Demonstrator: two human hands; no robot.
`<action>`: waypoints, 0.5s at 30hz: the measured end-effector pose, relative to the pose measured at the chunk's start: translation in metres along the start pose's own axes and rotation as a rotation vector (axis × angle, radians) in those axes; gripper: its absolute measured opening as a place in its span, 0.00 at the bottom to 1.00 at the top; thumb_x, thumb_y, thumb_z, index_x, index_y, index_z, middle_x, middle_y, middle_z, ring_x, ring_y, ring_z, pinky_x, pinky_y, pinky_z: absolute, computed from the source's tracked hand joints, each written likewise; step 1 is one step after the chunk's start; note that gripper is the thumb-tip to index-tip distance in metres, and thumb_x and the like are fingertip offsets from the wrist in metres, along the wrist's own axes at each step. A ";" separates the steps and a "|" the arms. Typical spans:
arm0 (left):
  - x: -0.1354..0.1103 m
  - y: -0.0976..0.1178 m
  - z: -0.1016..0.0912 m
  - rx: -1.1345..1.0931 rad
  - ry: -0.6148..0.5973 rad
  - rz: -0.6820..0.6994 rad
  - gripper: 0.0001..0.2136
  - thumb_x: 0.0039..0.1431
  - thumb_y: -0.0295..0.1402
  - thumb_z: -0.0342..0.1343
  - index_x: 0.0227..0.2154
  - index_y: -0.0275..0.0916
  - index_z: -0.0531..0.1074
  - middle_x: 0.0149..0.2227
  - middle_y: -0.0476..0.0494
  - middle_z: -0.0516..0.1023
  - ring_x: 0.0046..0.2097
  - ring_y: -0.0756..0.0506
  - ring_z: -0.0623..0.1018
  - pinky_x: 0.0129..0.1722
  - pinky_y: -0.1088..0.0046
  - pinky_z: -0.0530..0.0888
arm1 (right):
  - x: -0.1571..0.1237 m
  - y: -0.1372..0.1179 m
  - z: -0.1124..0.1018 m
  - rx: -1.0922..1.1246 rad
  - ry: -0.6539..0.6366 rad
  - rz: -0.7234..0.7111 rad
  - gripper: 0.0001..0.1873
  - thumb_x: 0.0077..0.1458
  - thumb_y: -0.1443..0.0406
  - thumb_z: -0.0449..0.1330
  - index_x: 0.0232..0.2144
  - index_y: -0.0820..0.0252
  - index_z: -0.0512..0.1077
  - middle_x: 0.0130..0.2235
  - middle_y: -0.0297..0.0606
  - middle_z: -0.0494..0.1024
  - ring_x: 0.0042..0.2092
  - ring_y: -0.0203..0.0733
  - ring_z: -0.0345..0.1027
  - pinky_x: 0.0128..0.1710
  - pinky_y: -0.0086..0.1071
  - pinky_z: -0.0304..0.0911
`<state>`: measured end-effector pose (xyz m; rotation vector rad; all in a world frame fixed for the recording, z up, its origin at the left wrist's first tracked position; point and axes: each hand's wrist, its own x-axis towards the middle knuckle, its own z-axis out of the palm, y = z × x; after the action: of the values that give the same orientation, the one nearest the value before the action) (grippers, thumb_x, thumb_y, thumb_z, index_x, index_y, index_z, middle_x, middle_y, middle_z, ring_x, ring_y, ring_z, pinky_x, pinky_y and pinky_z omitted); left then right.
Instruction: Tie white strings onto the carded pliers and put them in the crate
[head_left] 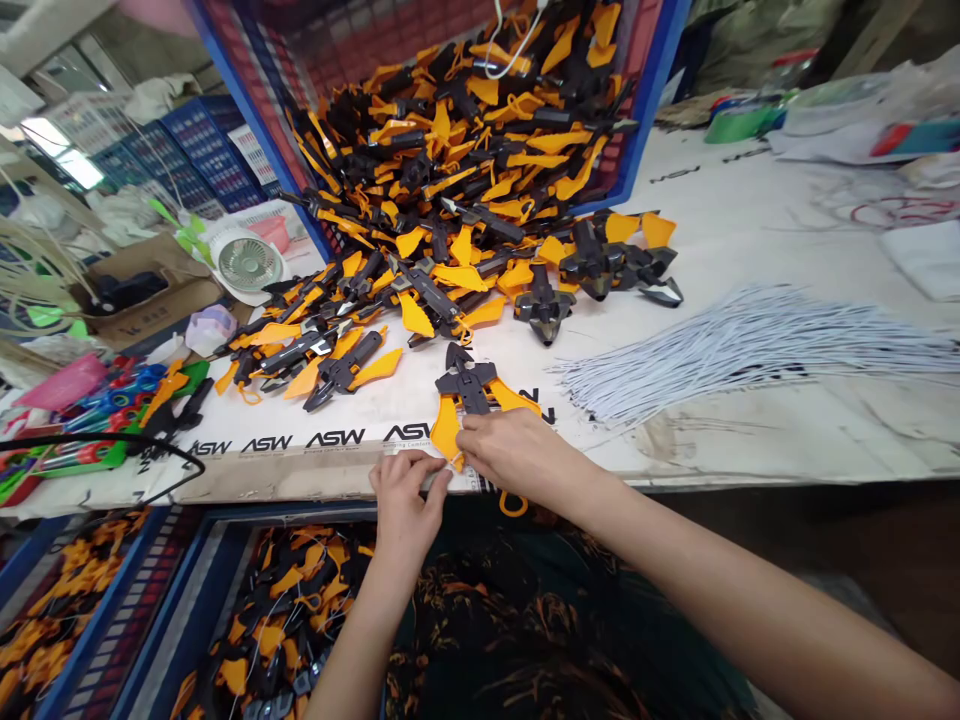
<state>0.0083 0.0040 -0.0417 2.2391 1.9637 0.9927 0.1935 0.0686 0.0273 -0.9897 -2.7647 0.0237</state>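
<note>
A long work table (757, 190) covered by a white printed sheet, seen from head height. A tilted blue plastic crate (645, 110) holds a spilling heap of black-and-orange plier-like hand tools (442, 200), which spreads across the tabletop. Two blue plastic crates (105, 610) of similar tools stand below the near edge, and a sheaf of thin white cords (750, 350) lies to the right. Apart from the heap, near the table edge, rest black pliers with splayed orange handles (469, 385). Their long axis runs front to back, with the head pointing away and the handles toward the person. The right hand (517, 450), the nearer, is curled closed over one orange handle. The left hand (405, 500), just beside that handle's tip, has its fingertips pinched closed; what they hold is too small to tell.
</note>
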 end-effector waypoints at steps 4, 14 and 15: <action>0.000 0.001 0.000 0.000 0.004 0.007 0.04 0.60 0.34 0.60 0.36 0.44 0.78 0.39 0.46 0.79 0.43 0.42 0.75 0.46 0.62 0.62 | 0.003 -0.001 0.003 0.010 -0.015 0.007 0.08 0.62 0.68 0.57 0.32 0.62 0.76 0.34 0.40 0.78 0.32 0.39 0.70 0.28 0.32 0.49; 0.000 0.002 0.000 0.004 -0.010 -0.010 0.04 0.60 0.33 0.60 0.37 0.44 0.78 0.39 0.46 0.79 0.43 0.43 0.75 0.47 0.61 0.62 | 0.000 0.005 0.003 -0.042 0.024 -0.016 0.07 0.60 0.70 0.59 0.30 0.63 0.75 0.33 0.39 0.78 0.31 0.39 0.70 0.26 0.34 0.46; 0.000 0.002 0.000 0.004 -0.011 -0.014 0.04 0.60 0.34 0.60 0.37 0.44 0.78 0.39 0.46 0.79 0.44 0.42 0.75 0.47 0.61 0.62 | 0.000 0.005 0.003 -0.046 0.027 -0.028 0.07 0.60 0.70 0.59 0.30 0.63 0.75 0.32 0.39 0.77 0.30 0.39 0.70 0.26 0.34 0.46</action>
<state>0.0102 0.0035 -0.0404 2.2240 1.9762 0.9745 0.1961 0.0726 0.0237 -0.9550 -2.7658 -0.0579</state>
